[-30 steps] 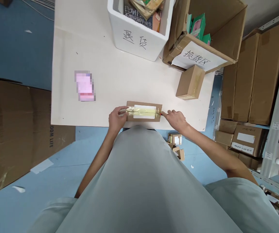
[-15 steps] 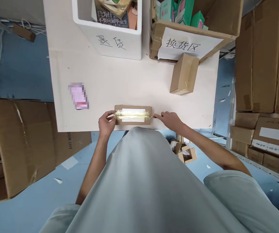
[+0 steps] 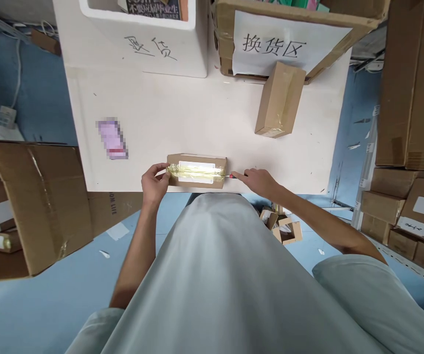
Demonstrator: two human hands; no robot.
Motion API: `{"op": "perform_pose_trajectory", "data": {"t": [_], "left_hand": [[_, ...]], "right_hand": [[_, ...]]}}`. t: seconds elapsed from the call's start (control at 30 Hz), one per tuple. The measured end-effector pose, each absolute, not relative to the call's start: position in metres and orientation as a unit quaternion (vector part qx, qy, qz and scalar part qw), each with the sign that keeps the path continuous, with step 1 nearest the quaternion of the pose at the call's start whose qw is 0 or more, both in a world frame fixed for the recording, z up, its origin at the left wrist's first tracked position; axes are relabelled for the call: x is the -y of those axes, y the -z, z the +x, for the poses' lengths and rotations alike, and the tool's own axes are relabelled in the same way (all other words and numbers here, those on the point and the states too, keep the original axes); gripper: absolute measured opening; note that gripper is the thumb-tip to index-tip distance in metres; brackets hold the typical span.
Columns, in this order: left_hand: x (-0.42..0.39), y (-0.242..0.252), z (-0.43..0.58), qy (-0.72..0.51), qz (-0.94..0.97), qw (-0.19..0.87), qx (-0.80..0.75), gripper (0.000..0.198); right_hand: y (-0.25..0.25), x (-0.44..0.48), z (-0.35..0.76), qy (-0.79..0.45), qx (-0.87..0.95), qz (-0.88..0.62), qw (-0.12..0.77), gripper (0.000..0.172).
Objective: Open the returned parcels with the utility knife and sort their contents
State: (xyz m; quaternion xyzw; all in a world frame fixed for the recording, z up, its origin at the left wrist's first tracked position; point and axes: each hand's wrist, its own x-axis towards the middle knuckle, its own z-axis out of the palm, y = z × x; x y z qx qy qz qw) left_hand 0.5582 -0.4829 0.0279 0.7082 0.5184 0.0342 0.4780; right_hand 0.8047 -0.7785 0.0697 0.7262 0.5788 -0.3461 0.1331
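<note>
A small flat cardboard parcel (image 3: 196,170) with a white label and a strip of yellowish tape lies at the near edge of the pale table (image 3: 182,118). My left hand (image 3: 153,183) is closed on the parcel's left end. My right hand (image 3: 257,181) pinches a thin red-tipped tool (image 3: 231,176), its tip touching the parcel's right end at the tape line.
A taller sealed carton (image 3: 280,100) stands at the back right of the table. Behind are a white foam bin (image 3: 149,49) with books and a big labelled cardboard box (image 3: 289,44). A blurred pink item (image 3: 111,138) lies left. Stacked cartons (image 3: 411,98) fill the right; an open box (image 3: 31,206) sits left.
The view has tilted and shifted, so the table sits higher and nearer. Both hands stay at the parcel's ends; the red-tipped tool remains at the right end.
</note>
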Motion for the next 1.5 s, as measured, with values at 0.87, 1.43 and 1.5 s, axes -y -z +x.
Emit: {"op": "perform_pose_trajectory", "data": {"t": [0.87,1.43,1.5], "left_hand": [[0.458,-0.034,0.563,-0.012,0.721,0.46,-0.518,0.024],[0.402,0.003,0.523,-0.004,0.723,0.483,-0.494,0.032],[0.396,0.014,0.513,-0.002,0.712,0.488,-0.505,0.031]], "right_hand": [[-0.002,0.758,0.769,0.365,-0.539,0.744,-0.146,0.042],[-0.003,0.732,0.694,0.274,-0.307,0.829,-0.38,0.045],[-0.014,0.725,0.691,0.292,-0.266,0.837,-0.378,0.047]]}}
